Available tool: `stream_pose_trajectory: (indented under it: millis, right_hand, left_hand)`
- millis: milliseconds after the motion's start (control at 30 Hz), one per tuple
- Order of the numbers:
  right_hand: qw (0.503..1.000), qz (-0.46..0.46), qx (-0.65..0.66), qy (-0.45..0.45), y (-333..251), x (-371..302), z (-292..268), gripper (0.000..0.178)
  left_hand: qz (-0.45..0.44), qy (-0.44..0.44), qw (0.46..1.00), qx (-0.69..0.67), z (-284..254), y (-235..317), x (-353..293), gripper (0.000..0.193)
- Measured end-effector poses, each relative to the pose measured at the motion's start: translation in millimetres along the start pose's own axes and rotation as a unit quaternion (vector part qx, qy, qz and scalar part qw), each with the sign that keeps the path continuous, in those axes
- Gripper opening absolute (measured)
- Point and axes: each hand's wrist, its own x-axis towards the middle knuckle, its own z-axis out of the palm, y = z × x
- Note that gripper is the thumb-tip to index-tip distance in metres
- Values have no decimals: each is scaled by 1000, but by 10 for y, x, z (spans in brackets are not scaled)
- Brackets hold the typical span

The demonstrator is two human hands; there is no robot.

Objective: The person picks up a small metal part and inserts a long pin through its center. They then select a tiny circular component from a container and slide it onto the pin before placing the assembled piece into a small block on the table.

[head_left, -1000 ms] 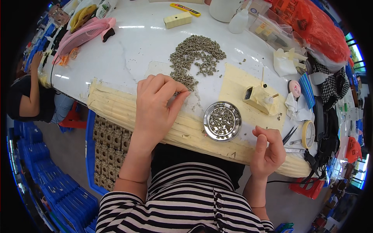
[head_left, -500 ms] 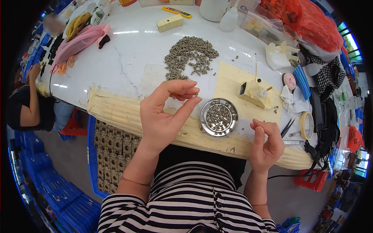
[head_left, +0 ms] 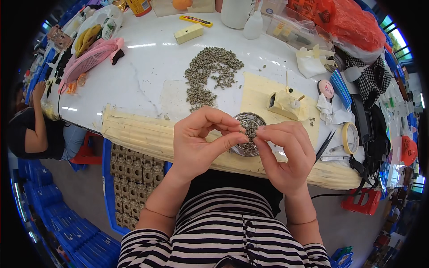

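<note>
My left hand (head_left: 199, 142) and my right hand (head_left: 288, 154) meet over a round steel dish (head_left: 245, 153), their fingertips almost touching. Between the left thumb and forefinger sits a tiny grey metal part (head_left: 243, 131), mostly covered by the fingers. The right thumb and forefinger are pinched close beside it; what they hold, if anything, is too small to make out. Many similar small metal parts (head_left: 251, 125) lie in the dish, partly hidden by my hands. Beyond the hands, a large heap of these parts (head_left: 203, 73) spreads over the white table.
A taped block with upright sticks (head_left: 286, 105) stands on a cream sheet. At right lie tweezers (head_left: 325, 145), a tape roll (head_left: 350, 138) and a black strap. A blue tray of metal castings (head_left: 134, 178) sits below the table edge. Another person (head_left: 38, 129) sits at far left.
My right hand has moved left and up to meet the left hand. The left hand has shifted right and lower, now over the dish, still pinching the small part.
</note>
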Motion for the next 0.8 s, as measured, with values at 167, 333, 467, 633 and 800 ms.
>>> stream_pose_trajectory:
  millis: [167, 333, 467, 633, 800]
  right_hand:
    - [1000, -4, 21, -3, 12, 41, 26, 22]
    - [1000, 14, 19, 2, 65, 29, 34, 21]
    - [999, 32, 16, 13, 111, -2, 49, 20]
    - [998, 50, 25, 35, 165, -28, 63, 20]
    - [998, 53, 33, 29, 149, -47, 74, 20]
  left_hand:
    - [-3, -36, 999, 24, -9, 19, 33, 17]
    - [3, -11, 999, 40, 66, -23, 52, 16]
    - [14, -7, 997, 79, 103, -37, 65, 17]
    - [7, -20, 995, 96, 118, -65, 75, 17]
    - [9, -14, 994, 111, 111, -76, 53, 16]
